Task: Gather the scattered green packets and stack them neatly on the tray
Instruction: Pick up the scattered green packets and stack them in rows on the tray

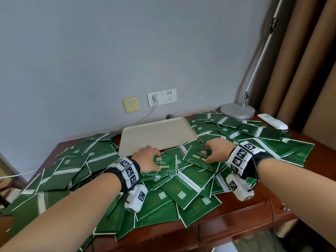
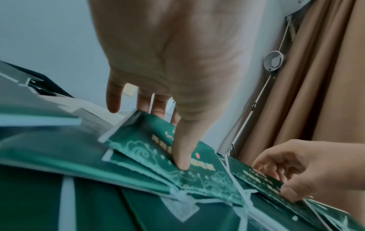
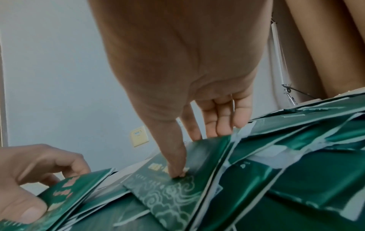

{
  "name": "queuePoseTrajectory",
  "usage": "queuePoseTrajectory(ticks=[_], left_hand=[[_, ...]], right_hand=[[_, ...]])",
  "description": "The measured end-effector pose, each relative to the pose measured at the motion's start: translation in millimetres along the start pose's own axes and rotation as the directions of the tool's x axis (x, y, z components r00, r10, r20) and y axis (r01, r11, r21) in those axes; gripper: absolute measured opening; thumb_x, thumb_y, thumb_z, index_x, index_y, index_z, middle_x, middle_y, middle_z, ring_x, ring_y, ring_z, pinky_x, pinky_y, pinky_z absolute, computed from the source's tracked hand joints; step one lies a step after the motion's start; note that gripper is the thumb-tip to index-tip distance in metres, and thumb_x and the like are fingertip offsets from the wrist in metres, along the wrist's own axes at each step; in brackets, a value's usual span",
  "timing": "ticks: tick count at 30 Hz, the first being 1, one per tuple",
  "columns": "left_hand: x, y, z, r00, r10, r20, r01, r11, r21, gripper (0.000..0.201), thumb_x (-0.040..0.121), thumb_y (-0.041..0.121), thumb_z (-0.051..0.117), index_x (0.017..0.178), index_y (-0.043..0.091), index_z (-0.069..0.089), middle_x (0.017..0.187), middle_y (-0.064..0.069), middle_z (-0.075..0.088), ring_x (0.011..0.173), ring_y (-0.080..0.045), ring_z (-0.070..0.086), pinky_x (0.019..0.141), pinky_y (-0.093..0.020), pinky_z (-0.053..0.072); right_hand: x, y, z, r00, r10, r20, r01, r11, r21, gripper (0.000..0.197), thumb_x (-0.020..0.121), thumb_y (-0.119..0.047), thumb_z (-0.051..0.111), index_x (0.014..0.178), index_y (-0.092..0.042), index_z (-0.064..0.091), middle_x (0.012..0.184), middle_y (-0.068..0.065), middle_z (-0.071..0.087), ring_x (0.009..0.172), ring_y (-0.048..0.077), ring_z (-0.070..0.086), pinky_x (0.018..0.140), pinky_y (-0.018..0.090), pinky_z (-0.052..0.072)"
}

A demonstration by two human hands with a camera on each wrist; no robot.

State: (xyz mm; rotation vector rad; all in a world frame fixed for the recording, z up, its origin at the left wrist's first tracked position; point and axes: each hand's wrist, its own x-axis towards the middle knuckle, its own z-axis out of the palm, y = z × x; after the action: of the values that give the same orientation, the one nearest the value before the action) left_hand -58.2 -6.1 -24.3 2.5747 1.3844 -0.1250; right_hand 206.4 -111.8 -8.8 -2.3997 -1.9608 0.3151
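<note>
Both wrist views show thumbs pressing packets: left hand (image 1: 147,158) pinches one packet (image 1: 164,165), right hand (image 1: 217,150) another packet (image 1: 197,158); only head view shows the tray (image 1: 156,135).

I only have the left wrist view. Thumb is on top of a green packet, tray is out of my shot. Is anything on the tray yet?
Observer: No. In the head view the tray is bare, with packets piled around it.
Operator: What is the right hand doing?
Observer: The right hand holds its own green packet, thumb on top and fingers at the far edge, just right of the left hand.
Operator: Is my left grip on one packet or several?
Observer: The head view shows one printed packet on top; what lies under it in the grip cannot be told.
</note>
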Motion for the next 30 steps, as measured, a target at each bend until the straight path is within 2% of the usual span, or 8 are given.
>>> queuePoseTrajectory(ticks=[4,8,13,16,18,22,25,30], left_hand=[[0.5,-1.6,-4.8,1.0,0.015,-0.025,-0.016,0.999,-0.052,0.057,0.085,0.034,0.073,0.135,0.019,0.051,0.128,-0.004,0.047,0.112,-0.022,0.053,0.1,-0.038,0.044],[7.4,-6.7,-11.9,0.999,0.044,0.015,-0.041,0.987,-0.155,0.037,0.096,0.009,0.053,0.133,0.013,0.05,0.129,-0.007,0.054,0.089,-0.017,0.054,0.072,-0.026,0.043],[28.4,-34.0,-34.5,0.998,0.008,-0.056,-0.023,0.961,-0.277,0.028,0.096,0.007,0.05,0.122,0.016,0.053,0.119,-0.007,0.06,0.068,-0.01,0.053,0.053,-0.022,0.039],[47.3,-59.7,-49.4,0.997,-0.057,-0.057,0.038,0.957,-0.287,0.036,0.096,0.003,0.048,0.13,0.014,0.051,0.128,-0.007,0.056,0.095,-0.021,0.061,0.064,-0.025,0.042],[65.3,-78.7,-55.4,0.994,-0.101,-0.044,0.084,0.952,-0.293,0.041,0.095,0.001,0.046,0.133,0.012,0.05,0.131,-0.008,0.055,0.111,-0.031,0.059,0.058,-0.023,0.038],[101.9,-111.2,-57.1,0.99,-0.14,-0.003,0.134,0.954,-0.267,0.04,0.095,0.002,0.046,0.133,0.011,0.05,0.129,-0.011,0.058,0.095,-0.023,0.056,0.058,-0.022,0.037],[127.9,-131.5,-50.8,0.981,-0.188,0.04,0.192,0.948,-0.253,0.043,0.094,0.003,0.046,0.137,0.012,0.048,0.134,-0.01,0.055,0.109,-0.024,0.057,0.074,-0.021,0.039],[163.3,-148.5,-42.4,0.974,-0.208,0.091,0.223,0.952,-0.21,0.043,0.094,0.0,0.043,0.136,0.011,0.049,0.132,-0.01,0.055,0.115,-0.027,0.057,0.072,-0.019,0.036]], right_hand=[[1.3,-3.8,-5.6,1.0,0.029,0.005,-0.029,0.999,0.021,0.05,0.077,-0.028,0.078,0.121,-0.015,0.058,0.121,0.002,0.061,0.106,0.02,0.058,0.086,0.028,0.048],[14.1,-13.7,-25.4,1.0,-0.026,0.004,0.026,0.993,0.111,0.029,0.082,-0.007,0.072,0.107,-0.017,0.06,0.116,0.005,0.063,0.095,0.019,0.057,0.077,0.027,0.045],[50.7,-42.3,-47.9,0.99,-0.094,-0.104,0.117,0.962,0.245,0.03,0.086,0.005,0.052,0.096,-0.022,0.055,0.107,0.005,0.063,0.089,0.019,0.06,0.071,0.028,0.048],[86.4,-61.0,-56.1,0.987,-0.111,-0.119,0.138,0.956,0.259,0.032,0.084,0.005,0.047,0.1,-0.02,0.058,0.105,0.005,0.062,0.091,0.022,0.06,0.07,0.027,0.045],[116.4,-73.2,-59.8,0.989,-0.103,-0.104,0.128,0.951,0.28,0.031,0.085,0.004,0.047,0.102,-0.019,0.06,0.104,0.006,0.061,0.091,0.023,0.06,0.068,0.027,0.046],[174.4,-91.2,-57.7,0.993,-0.105,-0.056,0.117,0.948,0.297,0.031,0.086,0.004,0.047,0.096,-0.021,0.06,0.108,0.006,0.059,0.091,0.022,0.057,0.07,0.026,0.048],[211.5,-102.9,-51.5,0.994,-0.106,0.006,0.101,0.964,0.245,0.034,0.087,0.003,0.047,0.098,-0.025,0.062,0.118,0.006,0.06,0.103,0.024,0.059,0.083,0.029,0.05],[254.4,-116.0,-43.8,0.989,-0.121,0.088,0.107,0.982,0.153,0.038,0.092,-0.002,0.046,0.12,-0.018,0.066,0.13,0.008,0.057,0.113,0.025,0.057,0.081,0.024,0.046]])
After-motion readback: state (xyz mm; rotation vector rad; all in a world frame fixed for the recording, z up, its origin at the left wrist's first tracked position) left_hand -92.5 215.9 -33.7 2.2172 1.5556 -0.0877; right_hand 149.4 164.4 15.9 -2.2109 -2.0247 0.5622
